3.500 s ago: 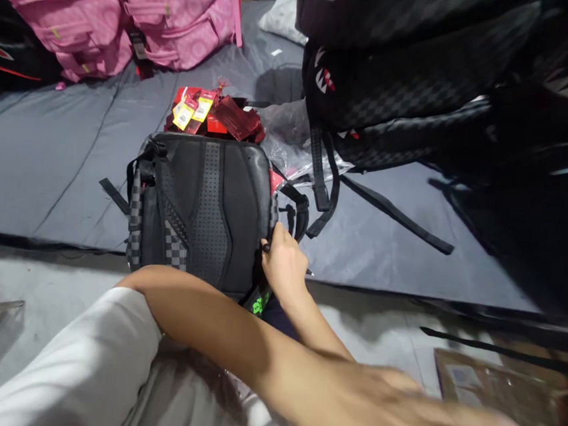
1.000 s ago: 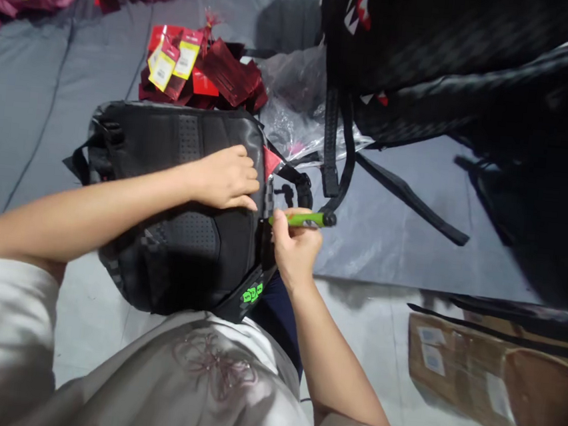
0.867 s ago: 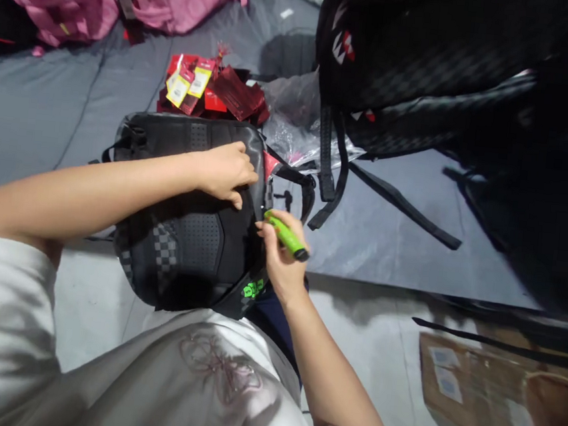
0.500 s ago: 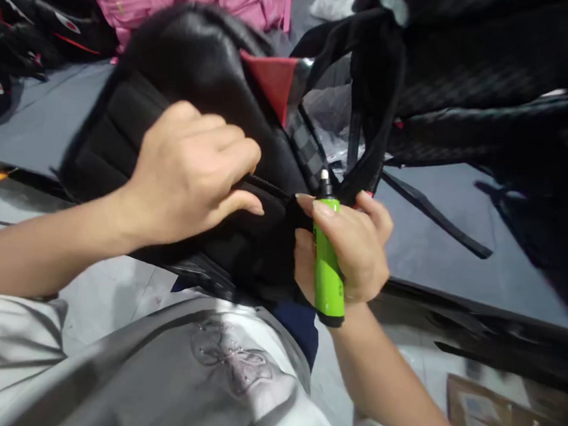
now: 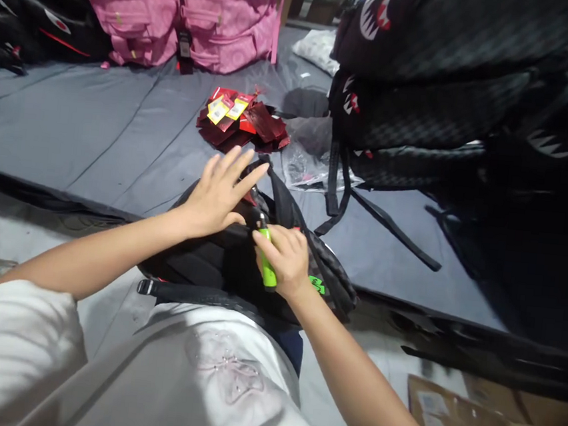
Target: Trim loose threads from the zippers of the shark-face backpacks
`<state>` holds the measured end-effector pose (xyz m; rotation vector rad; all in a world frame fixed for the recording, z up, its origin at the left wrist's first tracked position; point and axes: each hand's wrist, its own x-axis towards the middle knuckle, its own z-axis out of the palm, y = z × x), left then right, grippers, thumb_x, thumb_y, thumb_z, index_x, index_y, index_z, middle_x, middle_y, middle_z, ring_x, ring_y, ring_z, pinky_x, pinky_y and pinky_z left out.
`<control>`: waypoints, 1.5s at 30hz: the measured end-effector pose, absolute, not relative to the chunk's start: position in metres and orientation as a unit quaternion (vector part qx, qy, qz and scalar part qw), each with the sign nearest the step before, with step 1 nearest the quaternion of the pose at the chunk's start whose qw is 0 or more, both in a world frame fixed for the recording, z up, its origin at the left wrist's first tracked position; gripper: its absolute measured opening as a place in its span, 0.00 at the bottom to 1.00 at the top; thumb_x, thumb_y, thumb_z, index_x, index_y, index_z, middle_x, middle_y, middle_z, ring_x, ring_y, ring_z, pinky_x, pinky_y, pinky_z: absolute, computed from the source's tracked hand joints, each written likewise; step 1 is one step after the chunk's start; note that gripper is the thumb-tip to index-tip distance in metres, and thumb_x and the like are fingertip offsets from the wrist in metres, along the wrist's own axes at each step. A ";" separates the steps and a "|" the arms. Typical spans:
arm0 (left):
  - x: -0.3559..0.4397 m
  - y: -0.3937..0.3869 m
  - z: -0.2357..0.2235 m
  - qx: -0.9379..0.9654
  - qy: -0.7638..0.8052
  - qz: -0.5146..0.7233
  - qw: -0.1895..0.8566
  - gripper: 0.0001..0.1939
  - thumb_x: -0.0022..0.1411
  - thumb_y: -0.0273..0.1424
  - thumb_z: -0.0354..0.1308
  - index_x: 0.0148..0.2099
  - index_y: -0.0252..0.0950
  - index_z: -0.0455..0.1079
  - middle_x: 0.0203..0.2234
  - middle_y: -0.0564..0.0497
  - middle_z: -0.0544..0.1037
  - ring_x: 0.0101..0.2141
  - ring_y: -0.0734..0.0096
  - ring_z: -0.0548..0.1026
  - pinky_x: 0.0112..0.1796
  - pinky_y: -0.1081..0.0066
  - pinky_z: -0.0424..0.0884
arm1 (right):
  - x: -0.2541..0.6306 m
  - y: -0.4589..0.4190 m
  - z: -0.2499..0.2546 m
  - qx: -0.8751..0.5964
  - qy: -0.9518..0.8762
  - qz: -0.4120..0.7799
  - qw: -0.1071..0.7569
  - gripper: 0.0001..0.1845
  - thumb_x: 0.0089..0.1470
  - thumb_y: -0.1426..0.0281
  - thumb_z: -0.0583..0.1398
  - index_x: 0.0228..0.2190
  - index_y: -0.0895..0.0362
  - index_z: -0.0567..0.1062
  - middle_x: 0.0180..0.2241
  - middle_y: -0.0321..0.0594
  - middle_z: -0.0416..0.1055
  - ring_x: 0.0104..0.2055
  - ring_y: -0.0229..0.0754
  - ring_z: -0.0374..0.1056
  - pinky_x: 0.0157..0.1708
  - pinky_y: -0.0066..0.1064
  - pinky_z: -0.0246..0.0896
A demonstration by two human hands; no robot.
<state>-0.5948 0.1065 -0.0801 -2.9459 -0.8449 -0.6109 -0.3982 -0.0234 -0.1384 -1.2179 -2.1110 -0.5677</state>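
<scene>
Lower than half a second ago, the black backpack [image 5: 219, 260] now sits tilted at the edge of the surface [image 5: 96, 128].
Left hand [image 5: 219, 197], loosely curled then, spreads its fingers over the bag, gripping nothing visible; right hand [image 5: 287, 259] closes around a green marker [image 5: 268, 275], tip up, within reach of the bag.

On my screen the light is moderate and rather cool, quite even over the grey desk [image 5: 106, 122] at left. The right edge is much darker, and the stacked bags [image 5: 424, 113] there lose most detail. The black backpack [image 5: 204, 259] at the centre also sinks into shadow. The plastic bag [image 5: 304, 155] shows small glare. Shade crosses the white shirt [image 5: 188, 378]. The lower corners look stretched and slightly soft.
</scene>
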 end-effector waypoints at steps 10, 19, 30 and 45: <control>-0.530 0.179 -0.127 -0.961 -0.251 -0.015 -0.116 0.53 0.57 0.43 0.67 0.74 0.39 0.40 0.66 0.38 0.62 0.60 0.49 0.65 0.56 0.55 0.61 | -0.409 -0.010 -0.172 -0.537 -0.723 -0.013 0.434 0.19 0.59 0.74 0.60 0.52 0.53 0.70 0.44 0.48 0.76 0.47 0.50 0.73 0.46 0.46 0.70; -0.529 0.158 -0.125 -0.969 -0.246 0.027 -0.020 0.72 0.45 0.46 0.73 0.75 0.38 0.25 0.72 0.29 0.38 0.69 0.33 0.44 0.61 0.37 0.44 | -0.393 -0.009 -0.150 -0.590 -0.664 0.132 0.441 0.16 0.63 0.64 0.56 0.52 0.52 0.70 0.42 0.44 0.79 0.42 0.49 0.77 0.43 0.43 0.74; -0.529 0.158 -0.126 -0.968 -0.248 -0.014 -0.030 0.49 0.62 0.40 0.62 0.75 0.36 0.39 0.62 0.36 0.64 0.54 0.48 0.67 0.52 0.57 0.58 | -0.374 0.006 -0.122 -0.642 -0.682 0.166 0.307 0.13 0.61 0.67 0.61 0.47 0.52 0.74 0.45 0.41 0.80 0.44 0.45 0.78 0.46 0.37 0.73; -0.529 0.177 -0.126 -0.968 -0.221 0.004 -0.117 0.49 0.59 0.34 0.64 0.74 0.40 0.40 0.58 0.40 0.70 0.55 0.49 0.67 0.54 0.57 0.57 | -0.370 0.030 -0.090 -0.638 -0.703 0.276 0.153 0.10 0.59 0.68 0.61 0.42 0.54 0.78 0.39 0.41 0.79 0.39 0.44 0.75 0.41 0.35 0.70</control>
